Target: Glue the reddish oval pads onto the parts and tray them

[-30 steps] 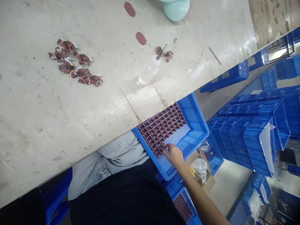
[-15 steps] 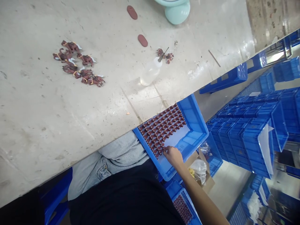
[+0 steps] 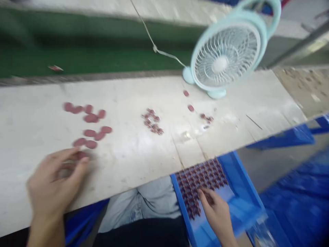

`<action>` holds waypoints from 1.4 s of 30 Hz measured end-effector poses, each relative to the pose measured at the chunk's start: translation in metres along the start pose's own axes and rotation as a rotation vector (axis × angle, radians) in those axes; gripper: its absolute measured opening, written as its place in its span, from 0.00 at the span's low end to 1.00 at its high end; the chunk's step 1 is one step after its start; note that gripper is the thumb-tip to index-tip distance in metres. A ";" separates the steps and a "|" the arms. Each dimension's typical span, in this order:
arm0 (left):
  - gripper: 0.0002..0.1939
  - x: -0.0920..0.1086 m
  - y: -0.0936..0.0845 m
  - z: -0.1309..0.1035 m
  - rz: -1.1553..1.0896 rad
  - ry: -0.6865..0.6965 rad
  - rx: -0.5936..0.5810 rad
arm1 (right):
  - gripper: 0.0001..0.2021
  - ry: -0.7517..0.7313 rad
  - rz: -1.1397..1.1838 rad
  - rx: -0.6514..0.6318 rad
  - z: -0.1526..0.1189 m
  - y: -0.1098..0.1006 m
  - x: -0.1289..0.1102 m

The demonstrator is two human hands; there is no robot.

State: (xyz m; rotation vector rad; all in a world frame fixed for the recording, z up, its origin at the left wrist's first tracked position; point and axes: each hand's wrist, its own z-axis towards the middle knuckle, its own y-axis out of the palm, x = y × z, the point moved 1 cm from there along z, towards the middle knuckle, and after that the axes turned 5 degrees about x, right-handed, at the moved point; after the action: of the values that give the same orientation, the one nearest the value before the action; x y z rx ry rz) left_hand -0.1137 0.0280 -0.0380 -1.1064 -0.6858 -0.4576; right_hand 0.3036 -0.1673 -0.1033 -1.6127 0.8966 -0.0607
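At the left of the table, my left hand (image 3: 55, 178) is closed with thumb and fingertips around a reddish-brown oval piece (image 3: 81, 155). Several similar flat oval pieces (image 3: 90, 133) lie scattered just beyond it. Over the blue tray (image 3: 245, 185), my right hand (image 3: 217, 212) has its fingers curled together at the edge of the rows of small brown figures (image 3: 197, 178); whether anything is between the fingertips is hidden by blur. A cluster of loose brown figures (image 3: 154, 121) with pale parts lies mid-table.
A pale turquoise fan (image 3: 223, 61) with a white cord (image 3: 164, 53) stands at the table's back. Two more ovals (image 3: 190, 108), a few small brown figures (image 3: 207, 118) and a blurred clear bottle (image 3: 185, 136) lie right of the middle. Blue crates (image 3: 298, 192) fill the right side.
The view has swung left and up, bringing in the fan, the scattered ovals and my left hand holding an oval. My right hand stays at the tray's rows, its fingers now slightly back from them.
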 end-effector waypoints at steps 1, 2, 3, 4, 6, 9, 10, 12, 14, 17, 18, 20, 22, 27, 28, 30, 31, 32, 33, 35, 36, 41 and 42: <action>0.19 -0.002 -0.003 0.003 -0.068 -0.023 -0.004 | 0.19 -0.066 0.061 0.039 0.007 -0.004 -0.021; 0.16 -0.004 -0.007 0.005 -0.175 -0.050 -0.019 | 0.17 -0.149 0.135 0.069 0.013 -0.008 -0.044; 0.13 -0.006 -0.009 0.005 -0.242 -0.068 -0.028 | 0.14 -0.249 0.215 0.080 0.019 -0.012 -0.071; 0.12 -0.008 -0.011 0.004 -0.314 -0.099 -0.042 | 0.11 -0.359 0.300 0.072 0.023 -0.016 -0.101; 0.10 -0.013 -0.014 0.001 -0.490 -0.225 -0.090 | 0.06 -0.590 0.456 0.010 0.030 -0.022 -0.168; 0.10 -0.020 -0.014 -0.006 -0.740 -0.414 -0.155 | 0.06 -0.865 0.520 -0.140 0.044 -0.019 -0.278; 0.11 -0.021 -0.015 -0.008 -0.795 -0.449 -0.159 | 0.07 -0.924 0.449 -0.198 0.054 -0.013 -0.315; 0.12 -0.024 -0.016 -0.009 -0.886 -0.495 -0.186 | 0.10 -1.016 0.366 -0.235 0.081 0.007 -0.389; 0.14 -0.025 -0.017 -0.008 -0.968 -0.524 -0.215 | 0.08 -1.060 0.284 -0.218 0.115 0.031 -0.458; 0.15 -0.027 -0.017 -0.005 -1.035 -0.547 -0.224 | 0.11 -1.083 0.173 -0.119 0.165 0.065 -0.543; 0.15 -0.027 -0.016 -0.004 -1.034 -0.546 -0.224 | 0.13 -1.092 0.142 -0.101 0.177 0.073 -0.564; 0.15 -0.025 -0.014 -0.003 -1.013 -0.542 -0.229 | 0.15 -1.107 0.088 -0.085 0.194 0.087 -0.591; 0.16 -0.023 -0.013 -0.002 -0.992 -0.550 -0.216 | 0.15 -1.117 0.043 -0.083 0.204 0.095 -0.602; 0.17 -0.021 -0.011 -0.004 -0.953 -0.601 -0.191 | 0.16 -1.124 -0.012 -0.059 0.219 0.082 -0.580; 0.17 -0.023 -0.011 -0.004 -0.936 -0.592 -0.194 | 0.17 -1.124 -0.018 -0.058 0.222 0.073 -0.568; 0.16 -0.027 -0.010 -0.005 -0.891 -0.540 -0.226 | 0.18 -1.115 -0.045 -0.073 0.229 0.050 -0.539; 0.16 -0.029 -0.010 -0.006 -0.866 -0.507 -0.248 | 0.17 -1.104 -0.068 -0.089 0.232 0.037 -0.521; 0.16 -0.031 -0.009 -0.006 -0.841 -0.476 -0.271 | 0.16 -1.089 -0.095 -0.110 0.234 0.024 -0.502; 0.16 -0.032 -0.009 -0.007 -0.817 -0.453 -0.295 | 0.15 -1.071 -0.121 -0.131 0.234 0.012 -0.482; 0.16 -0.031 -0.008 -0.009 -0.780 -0.440 -0.308 | 0.13 -1.033 -0.157 -0.161 0.232 -0.006 -0.441; 0.16 -0.030 -0.008 -0.009 -0.770 -0.447 -0.296 | 0.12 -1.017 -0.161 -0.159 0.228 -0.011 -0.421; 0.16 -0.015 -0.010 -0.011 -0.756 -0.490 -0.189 | 0.16 -0.965 -0.081 0.034 0.191 -0.006 -0.334; 0.15 -0.013 -0.011 -0.011 -0.751 -0.493 -0.175 | 0.17 -0.960 -0.066 0.072 0.180 -0.001 -0.318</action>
State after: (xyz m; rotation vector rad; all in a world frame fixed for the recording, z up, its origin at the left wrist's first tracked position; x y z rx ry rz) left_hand -0.1268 0.0139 -0.0429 -1.1107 -1.5363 -0.9061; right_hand 0.1725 0.1622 -0.0143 -1.3634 0.0919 0.5840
